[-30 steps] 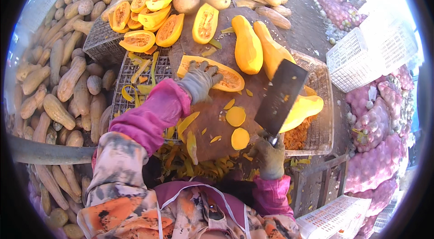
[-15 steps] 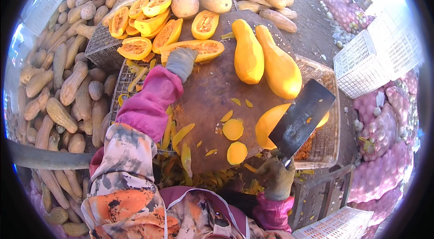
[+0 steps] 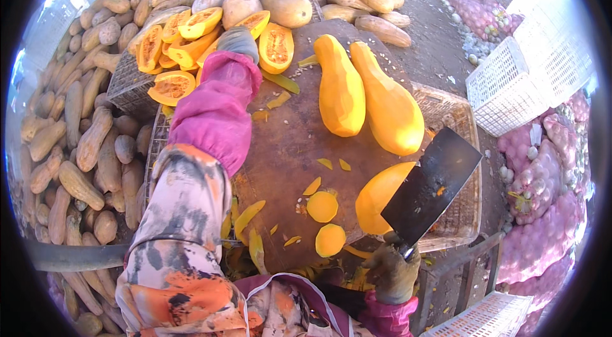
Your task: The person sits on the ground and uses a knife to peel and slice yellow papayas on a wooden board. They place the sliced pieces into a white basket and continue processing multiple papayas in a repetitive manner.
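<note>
My left hand [image 3: 238, 44], in a grey glove, grips a seeded orange squash half [image 3: 255, 22] at the pile of cut halves [image 3: 191, 50]. Its fingertips are partly hidden behind the hand. My right hand [image 3: 393, 273], in a brown-stained glove, is closed round the handle of a broad dark cleaver [image 3: 433, 184]. The blade lies over part of a peeled squash piece [image 3: 377, 200] at the board's right edge. Two whole peeled squashes [image 3: 341, 85] rest side by side on the brown cutting board [image 3: 287, 158]. Two round slices [image 3: 322, 207] lie toward the near edge.
Unpeeled squashes [image 3: 80, 181] are heaped left and behind. A crate [image 3: 468, 232] stands right of the board. White crates [image 3: 500, 92] and pink net sacks [image 3: 542, 235] are farther right. A metal bar [image 3: 80, 257] crosses at left; peelings [image 3: 252, 216] litter the board.
My left hand has carried the squash half away from me, off the board to the far pile. My right hand still holds the cleaver in nearly the same place. The view has shifted slightly.
</note>
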{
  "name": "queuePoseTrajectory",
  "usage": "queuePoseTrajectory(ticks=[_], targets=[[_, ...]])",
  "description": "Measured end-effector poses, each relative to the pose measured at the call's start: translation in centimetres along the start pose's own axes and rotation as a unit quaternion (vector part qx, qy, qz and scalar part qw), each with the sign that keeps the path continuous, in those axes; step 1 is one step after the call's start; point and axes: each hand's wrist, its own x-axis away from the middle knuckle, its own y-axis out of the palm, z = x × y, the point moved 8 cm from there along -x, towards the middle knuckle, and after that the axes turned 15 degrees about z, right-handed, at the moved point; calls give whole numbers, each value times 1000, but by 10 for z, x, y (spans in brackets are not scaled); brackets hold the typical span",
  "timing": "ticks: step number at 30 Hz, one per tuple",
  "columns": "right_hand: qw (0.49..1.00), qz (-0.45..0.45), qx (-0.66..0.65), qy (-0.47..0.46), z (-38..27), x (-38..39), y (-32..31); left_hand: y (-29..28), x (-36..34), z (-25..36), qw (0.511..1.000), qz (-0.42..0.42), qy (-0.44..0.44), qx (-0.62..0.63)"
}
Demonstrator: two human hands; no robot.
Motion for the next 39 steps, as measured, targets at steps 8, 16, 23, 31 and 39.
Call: queuePoseTrajectory(ticks=[8,16,23,31,39], targets=[[988,18,90,-126,-10,-11,1,-100,71,282,857,-285,177,390],[995,-59,-68,-33,-9,20,0,-206,126,146,806,-309,326,387],[991,-120,-31,54,28,49,10,-306,167,10,846,-361,245,308],[990,-134,-16,-28,68,76,14,-294,239,40,793,-519,111,298],[934,-168,266,-167,91,103,65,-317,246,-39,867,-433,137,206]])
